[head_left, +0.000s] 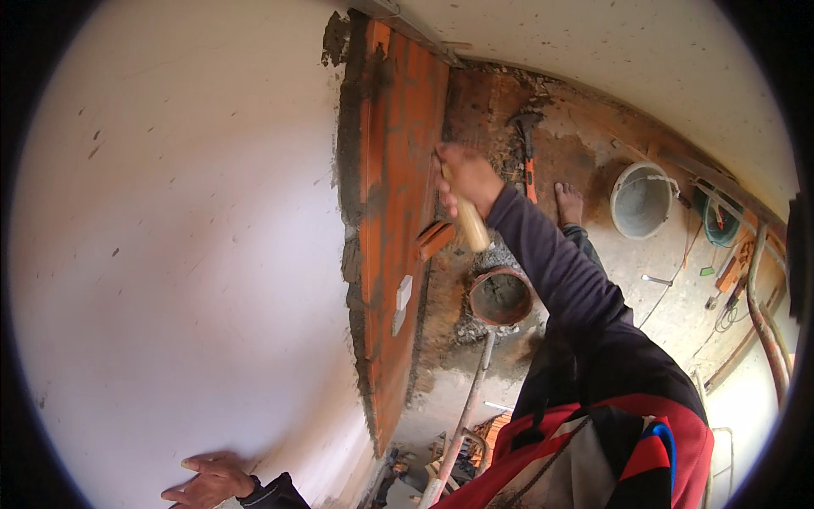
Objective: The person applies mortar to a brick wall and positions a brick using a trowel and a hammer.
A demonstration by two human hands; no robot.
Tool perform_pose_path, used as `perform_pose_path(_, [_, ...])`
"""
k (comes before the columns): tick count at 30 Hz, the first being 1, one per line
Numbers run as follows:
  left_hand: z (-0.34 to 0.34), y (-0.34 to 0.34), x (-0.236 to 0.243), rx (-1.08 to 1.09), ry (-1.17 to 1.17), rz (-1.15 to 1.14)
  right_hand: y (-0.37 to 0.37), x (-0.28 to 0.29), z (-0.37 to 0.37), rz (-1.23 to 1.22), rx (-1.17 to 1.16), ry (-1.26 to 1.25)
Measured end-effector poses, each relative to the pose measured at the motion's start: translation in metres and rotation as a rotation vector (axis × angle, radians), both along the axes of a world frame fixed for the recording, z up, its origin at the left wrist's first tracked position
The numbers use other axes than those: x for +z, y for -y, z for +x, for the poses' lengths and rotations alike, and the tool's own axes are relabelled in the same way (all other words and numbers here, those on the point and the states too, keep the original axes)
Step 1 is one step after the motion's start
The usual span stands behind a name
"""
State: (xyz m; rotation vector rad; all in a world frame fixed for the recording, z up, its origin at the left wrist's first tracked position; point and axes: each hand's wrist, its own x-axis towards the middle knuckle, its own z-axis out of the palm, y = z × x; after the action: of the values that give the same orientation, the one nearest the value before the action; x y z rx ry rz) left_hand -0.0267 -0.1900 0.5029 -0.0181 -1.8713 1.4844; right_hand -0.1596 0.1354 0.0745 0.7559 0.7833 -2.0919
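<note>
My right hand (468, 176) is closed around the thick pale wooden handle (472, 227) of a tool, beside an orange brick wall (403, 127) with grey mortar joints. The tool's working end is hidden behind my fingers or seen edge-on. Low on the left, my left hand (209, 483) rests with fingers spread against the white plastered wall (186, 254), holding nothing. A rough strip of grey mortar (350, 170) runs between plaster and brick. Below my right hand stands a round bucket (500, 297) with grey mortar inside. A brick piece (436, 240) juts out near the brick wall.
A claw hammer (527, 157) with an orange handle lies on the dirty floor, near my bare foot (569, 204). Right of it stand a pale bucket (642, 201) and a green bucket (719, 218). Metal tubes (475, 382) rise near me. A white box (404, 293) sits in the brick wall.
</note>
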Motion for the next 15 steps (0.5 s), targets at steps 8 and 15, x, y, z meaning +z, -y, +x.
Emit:
perform_pose_path(8, [0.004,0.01,-0.017,0.104,-0.083,0.094,0.006,-0.013,-0.011,0.11,0.144,-0.224])
perform_pose_path(15, [0.01,0.038,0.005,-0.028,-0.04,-0.001,0.026,-0.026,0.01,0.234,0.094,-0.277])
